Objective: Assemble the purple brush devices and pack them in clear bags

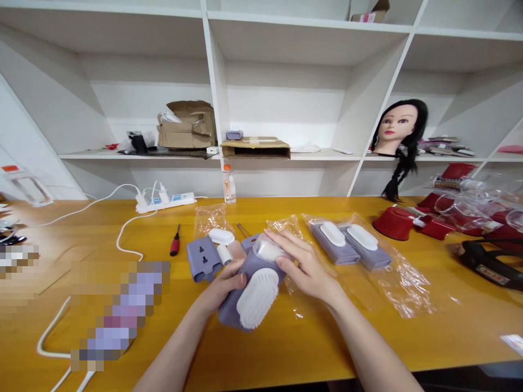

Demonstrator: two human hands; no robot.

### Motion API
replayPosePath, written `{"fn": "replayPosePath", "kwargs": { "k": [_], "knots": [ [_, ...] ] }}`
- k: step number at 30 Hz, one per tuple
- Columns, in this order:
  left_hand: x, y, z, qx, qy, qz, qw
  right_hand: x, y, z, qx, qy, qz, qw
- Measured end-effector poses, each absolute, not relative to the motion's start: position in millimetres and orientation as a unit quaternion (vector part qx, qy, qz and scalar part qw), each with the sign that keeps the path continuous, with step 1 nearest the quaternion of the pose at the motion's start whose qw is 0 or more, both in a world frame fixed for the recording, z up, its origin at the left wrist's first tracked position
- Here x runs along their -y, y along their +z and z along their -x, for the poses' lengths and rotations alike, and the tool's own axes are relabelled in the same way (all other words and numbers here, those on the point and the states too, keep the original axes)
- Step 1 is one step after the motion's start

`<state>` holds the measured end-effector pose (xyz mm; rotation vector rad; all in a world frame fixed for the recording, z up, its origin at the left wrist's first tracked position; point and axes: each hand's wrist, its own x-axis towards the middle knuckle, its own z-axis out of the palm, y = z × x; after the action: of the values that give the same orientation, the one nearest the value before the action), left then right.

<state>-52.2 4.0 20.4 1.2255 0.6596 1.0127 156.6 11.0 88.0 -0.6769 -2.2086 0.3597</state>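
Observation:
Both hands hold a lavender plastic device with a white oval bristle brush (257, 298) at its near end and a white cap at its far end. My left hand (223, 287) grips its left side, and my right hand (304, 267) lies over its upper right. Just left of it lies a lavender housing with a socket face (203, 258), beside small white parts (220, 237). A red-handled screwdriver (175, 243) lies further left. Two similar lavender devices (351, 242) sit in clear plastic bags to the right.
The yellow wooden table (327, 337) holds a white power strip (165, 202) with cables, a small bottle (229, 185), and red items in plastic (433, 220) at right. A pixelated patch covers something at left. White shelves behind hold cardboard boxes (188, 126) and a mannequin head (398, 128).

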Motion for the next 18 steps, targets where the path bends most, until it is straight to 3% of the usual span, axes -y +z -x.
{"fn": "replayPosePath", "kwargs": {
  "k": [13, 18],
  "knots": [
    [-7, 15, 46, -0.299, 0.445, -0.464, 0.705, -20, 78, -154, 0.869, 0.180, 0.304, 0.348],
    [-7, 24, 36, -0.341, 0.449, -0.339, 0.753, -45, 79, -190, 0.830, 0.213, 0.437, 0.275]
  ]
}}
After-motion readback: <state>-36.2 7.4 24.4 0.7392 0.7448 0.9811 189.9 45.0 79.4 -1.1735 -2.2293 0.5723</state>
